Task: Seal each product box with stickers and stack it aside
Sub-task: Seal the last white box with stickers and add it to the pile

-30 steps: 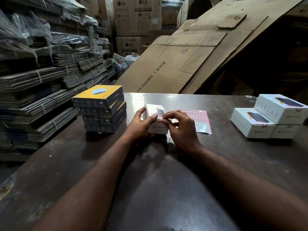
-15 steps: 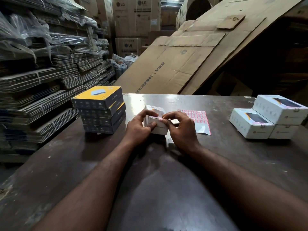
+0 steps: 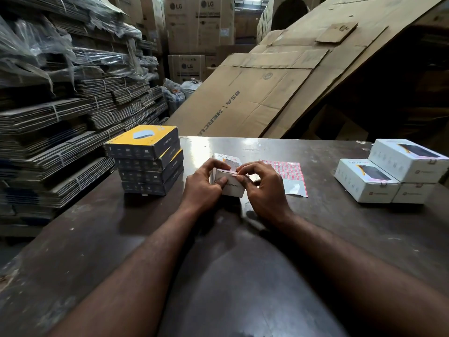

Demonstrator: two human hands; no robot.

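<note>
A small white product box (image 3: pixel 230 183) rests on the dark table (image 3: pixel 218 276) at the centre. My left hand (image 3: pixel 201 188) grips its left end, thumb on the near face. My right hand (image 3: pixel 262 188) pinches a pink sticker (image 3: pixel 232 171) onto the box's top near edge. A sheet of pink stickers (image 3: pixel 289 171) lies just right of my hands. Three white boxes (image 3: pixel 393 173) with stickers on them are stacked at the right.
A stack of several yellow and dark boxes (image 3: pixel 148 161) stands at the left of the table. Bundles of flattened cartons (image 3: pixel 60 117) fill the left side. Large cardboard sheets (image 3: pixel 267 88) lean behind the table.
The white box has been tipped from standing on end to lying lower on the table. My right fingers have moved onto its top edge with the sticker.
</note>
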